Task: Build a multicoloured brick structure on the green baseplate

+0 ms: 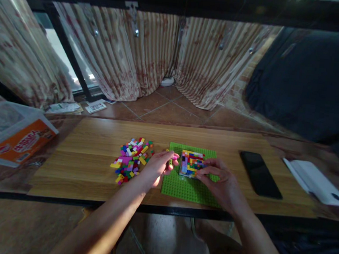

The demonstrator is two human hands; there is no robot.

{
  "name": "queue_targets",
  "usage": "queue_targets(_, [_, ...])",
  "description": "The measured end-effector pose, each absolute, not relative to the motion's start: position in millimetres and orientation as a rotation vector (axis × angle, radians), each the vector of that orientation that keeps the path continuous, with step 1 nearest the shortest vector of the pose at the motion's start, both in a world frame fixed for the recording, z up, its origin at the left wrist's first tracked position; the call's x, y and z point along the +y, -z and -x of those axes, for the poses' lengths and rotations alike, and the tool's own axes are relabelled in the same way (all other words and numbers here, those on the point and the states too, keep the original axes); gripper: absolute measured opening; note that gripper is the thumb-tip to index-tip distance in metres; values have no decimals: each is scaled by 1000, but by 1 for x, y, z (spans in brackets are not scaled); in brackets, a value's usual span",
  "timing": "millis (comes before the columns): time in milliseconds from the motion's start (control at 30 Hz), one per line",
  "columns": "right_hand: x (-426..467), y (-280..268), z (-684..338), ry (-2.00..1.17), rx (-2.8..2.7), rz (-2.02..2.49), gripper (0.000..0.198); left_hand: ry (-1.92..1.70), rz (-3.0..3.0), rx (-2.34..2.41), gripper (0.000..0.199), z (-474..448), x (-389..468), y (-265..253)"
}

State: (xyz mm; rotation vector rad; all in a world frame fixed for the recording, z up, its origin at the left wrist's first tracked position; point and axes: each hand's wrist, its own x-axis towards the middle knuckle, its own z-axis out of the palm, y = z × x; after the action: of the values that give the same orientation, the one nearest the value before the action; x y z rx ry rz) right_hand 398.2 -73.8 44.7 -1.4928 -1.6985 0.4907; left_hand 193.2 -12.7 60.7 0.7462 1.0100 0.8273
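My left hand is closed on a few small toy bricks, pink and yellow-green ones showing at the fingertips. It hovers between the loose pile and the green baseplate. On that baseplate sits a low rectangular build of toy bricks, with many colours on top and a pale or clear lower edge. My right hand has its fingers and thumb closed at the build's right side, hiding that part. Whether a separate brick is between those fingertips I cannot tell.
A pile of loose toy bricks lies left of the baseplate on the wooden board. A black phone lies to the right, with a white device beyond it. A clear plastic box with an orange label stands far left.
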Motion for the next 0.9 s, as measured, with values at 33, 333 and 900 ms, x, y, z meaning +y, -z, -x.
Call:
queue_targets(33, [-74, -45, -399, -489, -1705, 1489, 11, -829, -758, 1005, 31, -193, -13, -61])
queue_targets(333, [-72, -60, -387, -343, -1619, 1412, 12, -793, -781, 949, 20, -190, -10, -65])
queue_targets(900, [-69, -61, -352, -546, -1639, 1258, 11, -758, -839, 650, 29, -200, -23, -73])
